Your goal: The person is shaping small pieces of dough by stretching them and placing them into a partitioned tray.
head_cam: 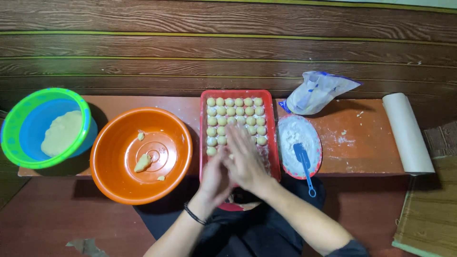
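The two hands are pressed together, palm on palm, over the near part of a red tray [271, 102]. The right hand [245, 159] lies on top, with flat fingers pointing to the far left. The left hand [214, 178] is under it, and a thin black band [194, 214] goes round its wrist. I cannot tell if a bit of dough is squeezed between the palms, because the hands hide that spot. The red tray is in the middle of a low brown bench [362, 143]. In it are small round dough balls [235, 111], pale yellow, sitting close in neat rows. I count about twenty-six that show, five across in the far rows, and the hands cover some more. Left of the tray is one big orange bowl [107, 162]. It has one larger lump of dough [142, 163] and two tiny scraps in it. Far left is one bowl that is green outside and blue inside [28, 119], with one big flat heap of dough [62, 133]. Just right of the tray is one small dish of white flour [291, 135], and one blue scraper [304, 166] rests in it with its handle pointing near. Behind the dish lies one plastic bag [316, 91], white with blue. At the far right end lies one roll of white paper [407, 133].
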